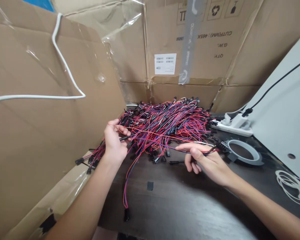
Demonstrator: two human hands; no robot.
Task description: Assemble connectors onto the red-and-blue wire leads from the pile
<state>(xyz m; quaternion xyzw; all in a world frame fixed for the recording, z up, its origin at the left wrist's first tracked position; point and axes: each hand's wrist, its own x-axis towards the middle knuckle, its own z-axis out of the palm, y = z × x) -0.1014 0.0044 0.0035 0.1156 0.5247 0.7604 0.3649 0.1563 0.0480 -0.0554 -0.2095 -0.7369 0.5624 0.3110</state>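
Observation:
A large heap of red, blue and black wire harnesses [170, 120] with black connectors lies at the back of the dark table [165, 206]. At its left side my left hand [116, 140] has its fingers curled around a wire harness, with a black sleeved part showing between them. My right hand [205, 161] pinches wires between thumb and forefinger, near a black connector end [221, 145]. Orange and blue wires run stretched between both hands in front of the heap. One bundle hangs down toward me and ends in a black plug [126, 214].
Cardboard walls [130, 60] stand behind and to the left. On the right are a white power strip [236, 126], a grey ring [245, 151], a coiled pale cord [292, 187] and a white panel [285, 110]. A small dark square [150, 186] lies in front.

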